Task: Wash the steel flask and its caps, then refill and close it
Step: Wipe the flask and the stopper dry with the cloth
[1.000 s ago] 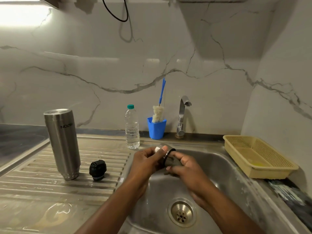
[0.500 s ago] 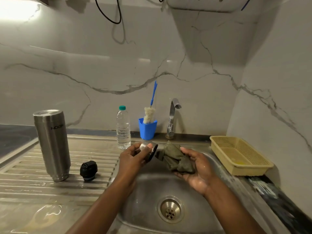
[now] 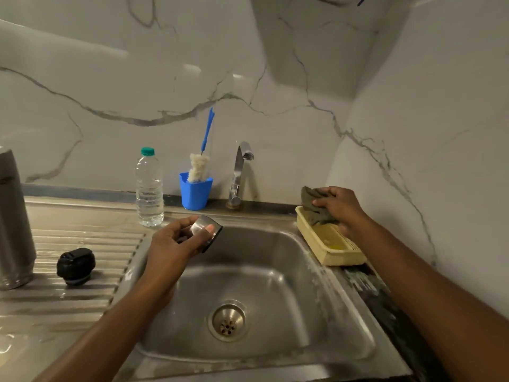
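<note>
My left hand [image 3: 170,244] grips the steel outer cap [image 3: 205,230] of the flask, held above the left rim of the sink [image 3: 275,351]. My right hand [image 3: 340,208] grips a dark green scrub cloth [image 3: 311,202] over the back end of the yellow basket [image 3: 330,253]. The steel flask [image 3: 12,219] stands upright on the ribbed drainboard at the far left, partly cut off by the frame. The black inner cap [image 3: 75,266] lies on the drainboard to the flask's right.
A plastic water bottle [image 3: 149,188] with a green cap, a blue cup [image 3: 195,193] holding a bottle brush [image 3: 199,166] and the tap [image 3: 239,172] stand along the back. Marble walls close the back and right sides. The drain [image 3: 228,321] sits mid-basin.
My right hand carried the cloth away from the cap to the yellow basket on the right. My left hand kept the steel cap over the sink. The view shifted right.
</note>
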The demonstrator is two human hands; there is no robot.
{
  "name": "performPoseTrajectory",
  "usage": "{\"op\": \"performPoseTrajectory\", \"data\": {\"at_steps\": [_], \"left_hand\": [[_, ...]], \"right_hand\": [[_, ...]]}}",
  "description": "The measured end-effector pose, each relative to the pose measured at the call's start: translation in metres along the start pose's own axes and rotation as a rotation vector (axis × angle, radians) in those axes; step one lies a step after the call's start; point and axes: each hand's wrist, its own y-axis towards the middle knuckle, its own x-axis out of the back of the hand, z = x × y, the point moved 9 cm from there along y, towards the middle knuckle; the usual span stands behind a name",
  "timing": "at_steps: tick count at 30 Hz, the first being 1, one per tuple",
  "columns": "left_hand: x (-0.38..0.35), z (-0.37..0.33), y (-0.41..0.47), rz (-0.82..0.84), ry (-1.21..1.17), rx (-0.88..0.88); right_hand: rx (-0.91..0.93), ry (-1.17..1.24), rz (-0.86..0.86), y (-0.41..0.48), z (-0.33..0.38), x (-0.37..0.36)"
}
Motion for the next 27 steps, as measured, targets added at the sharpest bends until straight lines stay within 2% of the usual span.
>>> {"op": "performPoseTrajectory", "data": {"at_steps": [5,8,10,13,16,20,23,27], "left_hand": [[-0.002,-0.001,0.0,0.014,0.018,-0.019],[-0.005,-0.004,-0.003,0.022,0.032,-0.032],[-0.006,-0.006,-0.003,0.022,0.037,-0.043],[-0.007,-0.009,-0.004,0.018,0.052,-0.045],[-0.007,-0.01,-0.006,0.021,0.092,-0.059],[-0.001,-0.008,-0.004,0.003,0.153,-0.061],[0.004,-0.008,-0.002,-0.012,0.202,-0.073],[0.008,-0.021,-0.004,-0.056,0.267,-0.092]], "right_hand": [[0.104,-0.536,-0.108,0.039,-0.019,0.023],[0.152,-0.729,-0.104,0.05,-0.035,0.02],[0.151,-0.843,-0.038,0.055,-0.05,0.01],[0.136,-1.023,0.178,0.058,-0.071,-0.012],[0.121,-0.99,0.242,0.058,-0.066,-0.017],[0.152,-0.94,0.15,0.048,-0.031,-0.014],[0.288,-0.856,0.091,0.02,0.01,-0.024],[0.425,-0.71,0.133,-0.034,0.047,-0.059]]}}
